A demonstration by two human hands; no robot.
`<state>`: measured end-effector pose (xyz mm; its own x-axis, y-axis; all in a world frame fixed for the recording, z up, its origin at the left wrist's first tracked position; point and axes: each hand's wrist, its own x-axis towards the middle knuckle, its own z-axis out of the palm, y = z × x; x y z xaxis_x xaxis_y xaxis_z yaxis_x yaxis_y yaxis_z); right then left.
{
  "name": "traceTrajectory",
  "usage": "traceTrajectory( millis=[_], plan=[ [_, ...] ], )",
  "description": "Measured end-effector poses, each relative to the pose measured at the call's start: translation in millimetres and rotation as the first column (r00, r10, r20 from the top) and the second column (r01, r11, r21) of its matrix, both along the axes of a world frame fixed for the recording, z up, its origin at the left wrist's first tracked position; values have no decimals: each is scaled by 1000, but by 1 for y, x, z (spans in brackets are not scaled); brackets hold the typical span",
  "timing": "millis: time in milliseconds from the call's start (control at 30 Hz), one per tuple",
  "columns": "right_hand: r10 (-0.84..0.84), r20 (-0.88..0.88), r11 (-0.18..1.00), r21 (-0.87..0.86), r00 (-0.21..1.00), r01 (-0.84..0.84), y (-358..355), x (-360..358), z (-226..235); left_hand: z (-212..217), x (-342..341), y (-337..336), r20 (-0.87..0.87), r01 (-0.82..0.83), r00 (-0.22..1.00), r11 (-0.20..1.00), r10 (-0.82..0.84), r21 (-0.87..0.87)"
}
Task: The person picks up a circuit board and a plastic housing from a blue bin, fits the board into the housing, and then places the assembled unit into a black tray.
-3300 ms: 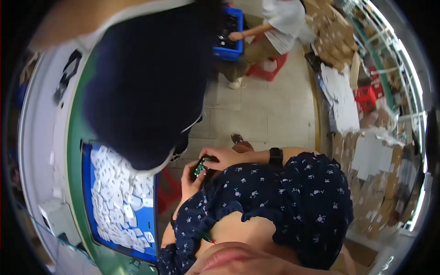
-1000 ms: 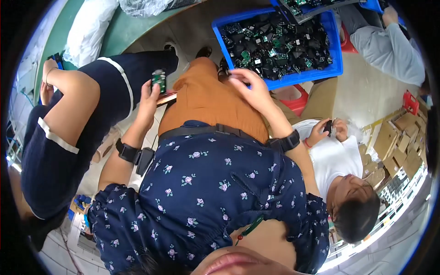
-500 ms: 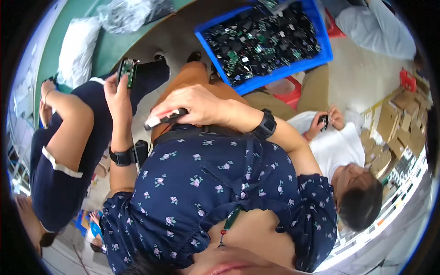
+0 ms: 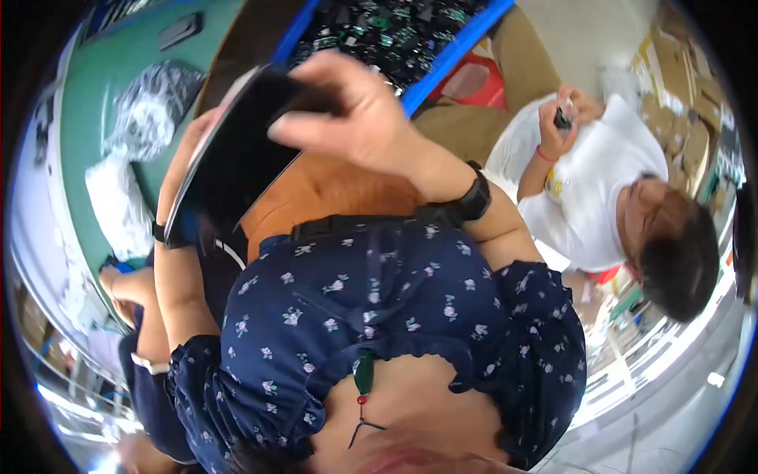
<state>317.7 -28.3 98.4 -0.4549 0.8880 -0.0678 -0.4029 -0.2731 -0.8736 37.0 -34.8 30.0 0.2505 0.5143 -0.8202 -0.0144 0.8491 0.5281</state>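
I hold a flat black panel [image 4: 237, 154], like a dark screen with a pale edge, tilted over my lap. My right hand [image 4: 359, 118] grips its upper right edge with fingers curled over the top. My left hand [image 4: 183, 158] is mostly hidden behind the panel's left side and seems to support it; only the wrist with a dark band shows. A black watch sits on my right wrist. Beyond the panel stands a blue bin [image 4: 462, 51] filled with dark green circuit boards [image 4: 379, 35].
A person in a white shirt [image 4: 600, 189] sits at the right, handling a small dark part. Another seated person's arm [image 4: 130, 292] is at the lower left. A green table [image 4: 95, 95] with plastic bags [image 4: 146, 118] lies at the left. A red stool [image 4: 478, 83] stands behind the bin.
The flat black panel has come up close, filling the space over my lap. My right hand rose from my thigh to its top edge; my left hand moved behind it.
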Motion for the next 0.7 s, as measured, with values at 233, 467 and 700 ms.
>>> traceTrajectory(
  millis=[233, 467, 700],
  plan=[
    [-587, 374, 576, -430, 718, 695, -101, 129, -93, 2, 107, 47, -827, 934, 93, -240, -554, 265],
    [-717, 437, 272, -542, 543, 795, -196, 154, -68, 42, 230, 53, -834, 472, -148, -778, -532, 413],
    [-759, 318, 306, -596, 568, 742, -261, 139, -50, 56, 315, 25, -592, 184, -702, -904, -395, 386]
  ],
)
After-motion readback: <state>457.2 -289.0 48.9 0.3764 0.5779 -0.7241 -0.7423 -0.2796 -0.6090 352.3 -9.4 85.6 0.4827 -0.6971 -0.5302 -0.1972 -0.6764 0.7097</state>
